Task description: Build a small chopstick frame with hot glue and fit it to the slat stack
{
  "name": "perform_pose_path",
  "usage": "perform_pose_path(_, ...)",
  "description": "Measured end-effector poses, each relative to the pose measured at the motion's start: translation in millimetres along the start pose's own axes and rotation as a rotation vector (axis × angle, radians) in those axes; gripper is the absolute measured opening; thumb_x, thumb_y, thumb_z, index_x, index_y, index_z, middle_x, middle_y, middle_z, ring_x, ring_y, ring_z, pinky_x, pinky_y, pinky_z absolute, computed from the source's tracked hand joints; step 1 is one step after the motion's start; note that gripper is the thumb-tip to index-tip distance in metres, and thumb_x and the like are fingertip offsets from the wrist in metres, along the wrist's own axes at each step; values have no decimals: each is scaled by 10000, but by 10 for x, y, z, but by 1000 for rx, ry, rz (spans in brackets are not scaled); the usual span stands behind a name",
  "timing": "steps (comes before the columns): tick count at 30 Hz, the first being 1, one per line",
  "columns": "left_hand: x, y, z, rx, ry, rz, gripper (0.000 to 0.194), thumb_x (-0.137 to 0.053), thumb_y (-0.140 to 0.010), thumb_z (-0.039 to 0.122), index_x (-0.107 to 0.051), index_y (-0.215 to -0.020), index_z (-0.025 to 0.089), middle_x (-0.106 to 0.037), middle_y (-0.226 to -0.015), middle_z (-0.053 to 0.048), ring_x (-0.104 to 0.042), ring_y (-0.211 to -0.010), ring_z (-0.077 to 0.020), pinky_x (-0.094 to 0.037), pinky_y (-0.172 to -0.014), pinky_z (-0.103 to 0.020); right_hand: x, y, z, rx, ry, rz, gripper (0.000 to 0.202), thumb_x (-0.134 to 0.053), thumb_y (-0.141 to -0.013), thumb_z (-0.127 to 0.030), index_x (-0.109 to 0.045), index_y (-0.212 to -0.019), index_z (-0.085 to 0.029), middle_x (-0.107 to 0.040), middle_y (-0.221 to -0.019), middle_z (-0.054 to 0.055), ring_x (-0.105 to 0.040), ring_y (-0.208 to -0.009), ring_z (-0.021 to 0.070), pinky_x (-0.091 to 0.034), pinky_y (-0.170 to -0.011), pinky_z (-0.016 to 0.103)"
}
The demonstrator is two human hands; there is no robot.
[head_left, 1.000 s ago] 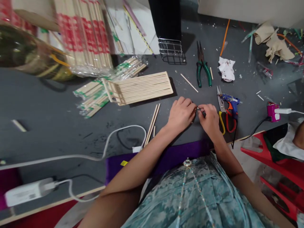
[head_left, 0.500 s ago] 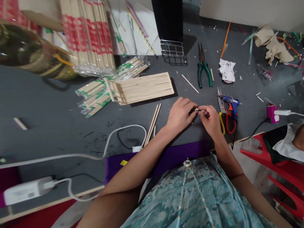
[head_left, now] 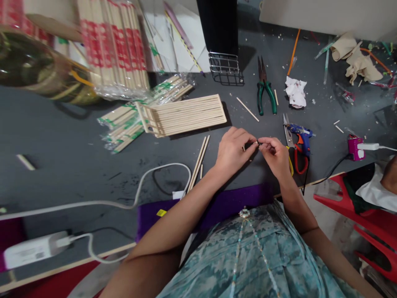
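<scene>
My left hand [head_left: 235,147] is closed in a pinch, thumb against forefinger, around a tiny pale piece too small to name. Fingertip to fingertip with it, my right hand [head_left: 274,155] is closed too, and its fingers hide whatever they grip. Left of my hands lies a slatted wooden stick frame [head_left: 189,116] with a raised end. Loose wooden sticks [head_left: 199,161] rest beside my left forearm. Just right of my right hand are scissors [head_left: 291,145] with red and yellow handles and a blue glue gun [head_left: 302,135]. Green-handled pliers [head_left: 266,89] lie beyond my hands.
Wrapped chopsticks [head_left: 118,49] and green-marked packets [head_left: 124,128] lie at left, near a large bottle [head_left: 37,66]. A white cable [head_left: 108,203] crosses the table. A black holder with wire basket [head_left: 225,62] stands at the back. Crumpled paper [head_left: 296,92] lies right. Another person's arm [head_left: 390,178] shows at right.
My left thumb has moved slightly up and in toward the forefinger, tightening the pinch. My right fingers have shifted a little. The other things on the table stay in place.
</scene>
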State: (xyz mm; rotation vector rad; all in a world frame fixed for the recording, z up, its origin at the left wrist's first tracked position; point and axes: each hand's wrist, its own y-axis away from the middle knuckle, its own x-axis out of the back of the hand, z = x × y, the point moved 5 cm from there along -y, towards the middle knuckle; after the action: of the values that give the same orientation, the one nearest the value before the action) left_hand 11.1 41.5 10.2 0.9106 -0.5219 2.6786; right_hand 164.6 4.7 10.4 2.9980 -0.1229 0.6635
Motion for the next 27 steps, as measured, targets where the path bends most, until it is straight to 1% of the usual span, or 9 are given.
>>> perform_pose_path(4,9,11,-12,18,-94,-74,164,-593,-968,289,-705,-896,194,-718,-882,-52,-573,-852,-228,-448,-792,-384,41,22,8,61,98,30,205,-593,-931,-263,-712,-1094,-223,-655,-907,28,-622,-801,160,-529,-764,308)
perform_pose_path(8,-29,30,-41,38,-221,-178,171,-594,-973,293,-721,-918,192,-726,-917,-71,-582,-914,-263,-423,-781,-399,117,50,42,95,243,73,240,-541,-969,-278,-679,-1156,-220,-654,-934,47,-623,-852,186,-533,-799,341)
perform_pose_path(12,-93,30,-47,46,-295,-223,159,-604,-970,291,-725,-921,199,-731,-925,-77,-586,-941,-283,-390,-755,-404,142,83,83,121,337,70,226,-523,-975,-255,-671,-1143,-220,-660,-941,60,-625,-889,207,-532,-840,368)
perform_pose_path(17,-148,-5,-18,70,-365,-260,174,-593,-972,278,-727,-892,200,-735,-910,-85,-585,-940,-299,-372,-745,-411,65,92,106,162,479,31,224,-519,-972,-209,-688,-1119,-212,-671,-981,90,-615,-962,244,-504,-919,408)
perform_pose_path(21,-151,-32,10,77,-426,-277,176,-586,-971,263,-727,-883,203,-732,-900,-85,-593,-934,-298,-372,-742,-413,-29,47,107,182,601,-3,250,-537,-967,-225,-715,-1139,-185,-660,-1022,125,-574,-988,285,-483,-911,433)
perform_pose_path(27,-160,-42,9,98,-481,-296,190,-595,-963,267,-716,-839,190,-735,-886,-103,-606,-941,-325,-378,-728,-428,-114,-6,95,184,608,-85,285,-506,-977,-225,-712,-1175,-215,-637,-1043,121,-542,-989,289,-478,-916,449)
